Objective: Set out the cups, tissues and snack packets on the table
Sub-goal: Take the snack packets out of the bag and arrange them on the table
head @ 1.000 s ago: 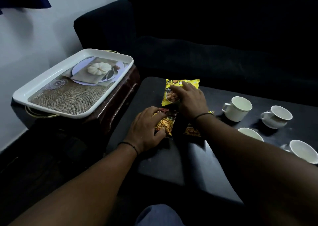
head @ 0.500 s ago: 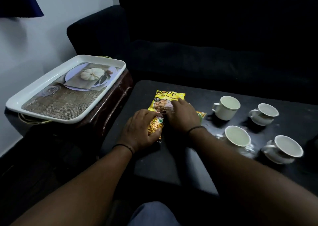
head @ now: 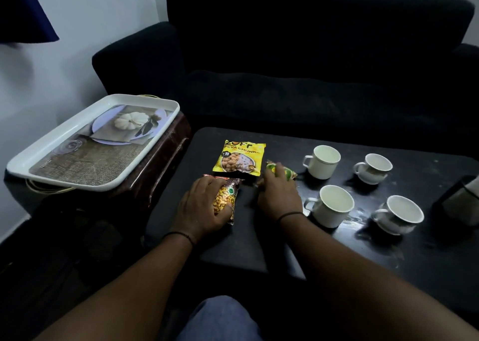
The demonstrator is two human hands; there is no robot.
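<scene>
On the black table (head: 375, 257) lies a yellow snack packet (head: 239, 159), flat and free of both hands. My left hand (head: 204, 205) grips a dark packet of orange snacks (head: 224, 199) just in front of it, thumb curled over its near end. My right hand (head: 278, 192) holds a green and yellow packet (head: 283, 170) to the right of the yellow one. Several white cups stand to the right: two tall mugs (head: 324, 161) (head: 333, 205) and two wider cups (head: 374, 168) (head: 399, 213). No tissues are plainly visible.
A white tray (head: 33, 169) with a printed picture sits on a dark side table (head: 153, 169) at the left. A black sofa (head: 311, 68) runs behind the table. A dark holder with something pale in it (head: 458, 200) stands at the table's right edge.
My right hand has come off the yellow packet and moved right onto the green and yellow one. My left hand stays on the dark packet. The camera tilted up slightly.
</scene>
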